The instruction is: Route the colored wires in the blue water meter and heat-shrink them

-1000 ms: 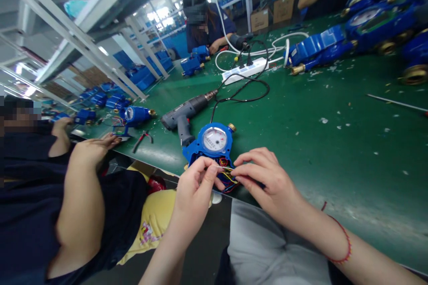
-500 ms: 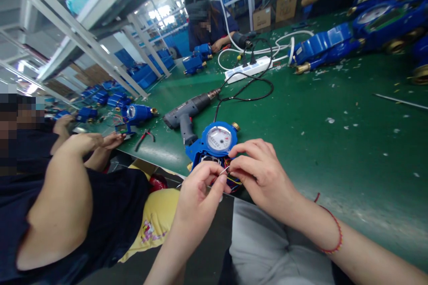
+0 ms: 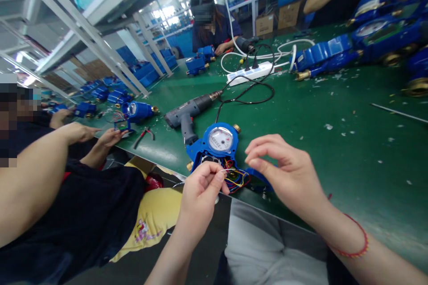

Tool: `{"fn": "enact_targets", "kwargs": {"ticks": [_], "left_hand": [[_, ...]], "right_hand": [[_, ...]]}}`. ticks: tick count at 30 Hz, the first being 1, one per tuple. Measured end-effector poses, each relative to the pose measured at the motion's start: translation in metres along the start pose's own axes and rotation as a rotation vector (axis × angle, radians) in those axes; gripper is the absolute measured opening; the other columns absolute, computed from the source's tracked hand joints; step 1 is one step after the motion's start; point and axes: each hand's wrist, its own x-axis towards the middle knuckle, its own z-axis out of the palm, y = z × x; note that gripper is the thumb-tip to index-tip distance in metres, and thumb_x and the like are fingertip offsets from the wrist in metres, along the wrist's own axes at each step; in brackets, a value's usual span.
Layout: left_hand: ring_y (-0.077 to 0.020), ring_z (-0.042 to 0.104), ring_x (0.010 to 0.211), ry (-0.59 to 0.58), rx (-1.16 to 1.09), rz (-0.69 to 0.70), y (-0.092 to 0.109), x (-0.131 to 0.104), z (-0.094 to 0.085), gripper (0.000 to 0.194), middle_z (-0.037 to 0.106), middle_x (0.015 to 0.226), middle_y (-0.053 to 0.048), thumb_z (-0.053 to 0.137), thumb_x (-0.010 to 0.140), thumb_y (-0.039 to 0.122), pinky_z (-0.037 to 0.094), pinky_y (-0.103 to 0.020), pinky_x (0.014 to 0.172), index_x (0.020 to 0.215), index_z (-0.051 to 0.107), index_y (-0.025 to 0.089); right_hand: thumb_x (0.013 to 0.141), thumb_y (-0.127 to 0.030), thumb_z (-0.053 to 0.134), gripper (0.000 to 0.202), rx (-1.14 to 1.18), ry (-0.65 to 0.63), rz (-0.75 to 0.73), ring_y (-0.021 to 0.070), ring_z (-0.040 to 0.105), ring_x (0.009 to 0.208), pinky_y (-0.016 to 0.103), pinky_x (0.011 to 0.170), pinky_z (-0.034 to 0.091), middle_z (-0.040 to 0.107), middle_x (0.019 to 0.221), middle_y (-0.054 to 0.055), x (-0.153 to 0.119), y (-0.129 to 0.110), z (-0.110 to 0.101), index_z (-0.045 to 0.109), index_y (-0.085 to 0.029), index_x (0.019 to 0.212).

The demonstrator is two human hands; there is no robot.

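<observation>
A blue water meter (image 3: 220, 139) with a round dial lies at the near edge of the green table, its housing open and showing red, yellow and blue wires (image 3: 238, 179). Over the left part of that housing, my left hand (image 3: 203, 185) pinches a thin white wire (image 3: 227, 170) between thumb and fingers. My right hand (image 3: 277, 160) is held to the right of the meter, above a blue cover (image 3: 259, 178), thumb and fingertips pressed together. Whether anything small is between those fingertips cannot be made out.
Behind the meter lies a grey heat gun (image 3: 192, 111) with a black cable. Farther back are a white power strip (image 3: 250, 73) and several blue meters (image 3: 326, 53). Red-handled pliers (image 3: 144, 137) lie left, near a co-worker's hands. Other people sit across the table.
My right hand has moved right, away from my left hand and the wires, uncovering the housing and blue cover. My left hand keeps its pinch on the white wire.
</observation>
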Motion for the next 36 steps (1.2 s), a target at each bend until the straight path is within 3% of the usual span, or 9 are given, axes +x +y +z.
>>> {"fn": "enact_targets", "kwargs": {"ticks": [2,4,12,18,22,26,29,32,36], "left_hand": [[-0.0117,0.054,0.052,-0.008,-0.018,0.007,0.002,-0.001,0.000,0.014,0.058,0.055,0.003,0.060,0.083,0.027,0.040,-0.023,0.054,0.075,0.059,0.016],[-0.0115,0.054,0.054,-0.016,-0.033,0.021,0.002,-0.001,0.000,0.014,0.057,0.057,0.003,0.060,0.083,0.026,0.041,-0.023,0.056,0.074,0.059,0.016],[-0.0114,0.054,0.060,-0.061,-0.011,0.049,0.000,-0.003,0.000,0.017,0.055,0.066,0.002,0.056,0.088,0.026,0.041,-0.024,0.059,0.075,0.058,0.016],[-0.0136,0.054,0.071,-0.098,0.043,0.136,-0.002,-0.002,-0.004,0.020,0.056,0.074,0.000,0.054,0.091,0.026,0.042,-0.026,0.067,0.074,0.058,0.018],[-0.0157,0.056,0.079,-0.099,0.127,0.221,-0.002,-0.001,-0.005,0.021,0.057,0.078,-0.001,0.054,0.092,0.023,0.042,-0.028,0.073,0.072,0.058,0.019],[-0.0150,0.054,0.074,-0.124,0.105,0.209,-0.004,0.000,-0.004,0.019,0.055,0.076,0.000,0.054,0.092,0.022,0.041,-0.027,0.068,0.073,0.057,0.019],[-0.0132,0.051,0.067,-0.120,0.021,0.190,-0.008,0.003,-0.002,0.017,0.052,0.072,0.001,0.055,0.090,0.022,0.039,-0.025,0.062,0.073,0.057,0.019],[-0.0108,0.048,0.060,-0.089,-0.065,0.150,-0.011,0.005,0.000,0.017,0.050,0.071,0.002,0.056,0.089,0.022,0.037,-0.024,0.057,0.072,0.056,0.018],[-0.0092,0.047,0.058,-0.124,-0.173,0.087,-0.009,0.004,0.002,0.016,0.050,0.071,0.002,0.055,0.089,0.024,0.037,-0.023,0.056,0.075,0.058,0.016]], "right_hand": [[0.088,-0.006,0.059,0.016,-0.154,-0.104,-0.136,0.0199,0.051,0.091,0.037,0.082,0.039,0.065,0.092,0.001,-0.002,-0.005,0.006,0.064,-0.019,0.078],[0.090,-0.006,0.058,0.016,-0.269,-0.125,-0.218,0.0214,0.047,0.095,0.040,0.085,0.035,0.065,0.097,0.001,-0.004,-0.006,0.012,0.064,-0.018,0.081],[0.092,-0.008,0.056,0.011,-0.317,-0.196,-0.317,0.0231,0.045,0.103,0.042,0.091,0.033,0.063,0.108,0.005,-0.006,-0.005,0.016,0.063,-0.016,0.089],[0.086,-0.007,0.062,0.012,-0.276,-0.252,-0.134,0.0227,0.046,0.104,0.040,0.088,0.035,0.060,0.108,0.003,-0.002,-0.007,0.015,0.060,-0.019,0.085],[0.086,-0.005,0.060,0.015,-0.288,-0.319,-0.125,0.0231,0.047,0.104,0.041,0.089,0.035,0.060,0.108,0.003,0.003,-0.010,0.013,0.059,-0.020,0.083],[0.083,-0.001,0.055,0.020,-0.254,-0.381,-0.095,0.0219,0.049,0.096,0.038,0.083,0.038,0.061,0.099,0.003,0.008,-0.016,0.014,0.056,-0.018,0.075],[0.081,-0.003,0.054,0.019,-0.019,-0.345,0.025,0.0191,0.052,0.089,0.034,0.078,0.040,0.060,0.089,0.002,0.014,-0.015,0.012,0.054,-0.018,0.069],[0.082,-0.010,0.055,0.017,0.190,-0.224,0.118,0.0160,0.053,0.083,0.029,0.074,0.040,0.056,0.085,0.001,0.018,-0.008,0.006,0.052,-0.018,0.067],[0.089,-0.019,0.054,0.015,0.185,-0.122,0.170,0.0148,0.052,0.078,0.028,0.071,0.040,0.056,0.082,0.001,0.014,-0.001,0.000,0.053,-0.018,0.073]]}}
